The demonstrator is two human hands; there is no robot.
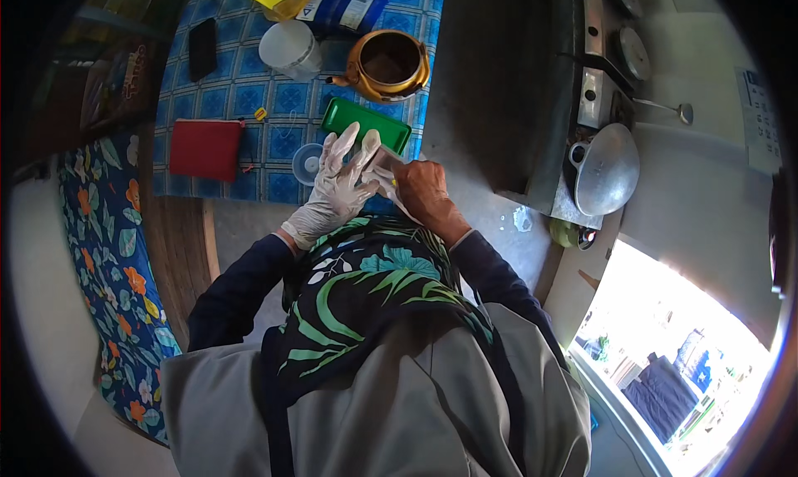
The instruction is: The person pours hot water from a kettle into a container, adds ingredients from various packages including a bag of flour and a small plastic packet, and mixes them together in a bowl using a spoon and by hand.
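My left hand [334, 186] wears a thin white glove, its fingers spread and pointing away from me over the near edge of the table. Close beside it, my bare right hand [426, 196] is closed on a loose, whitish glove [387, 182] that hangs between the two hands. Just beyond my fingers lies a green rectangular tray [366, 126], partly covered by the left fingertips. A small clear round lid [308, 164] sits left of the gloved hand.
On the blue-tiled tablecloth [187, 103] stand a gold kettle [387, 65] without a lid, a white tub [290, 49] and blue packets [341, 11]. A red pouch [205, 150] and a black phone [202, 49] lie left. Right is a stove [592, 69] with a metal wok [608, 170].
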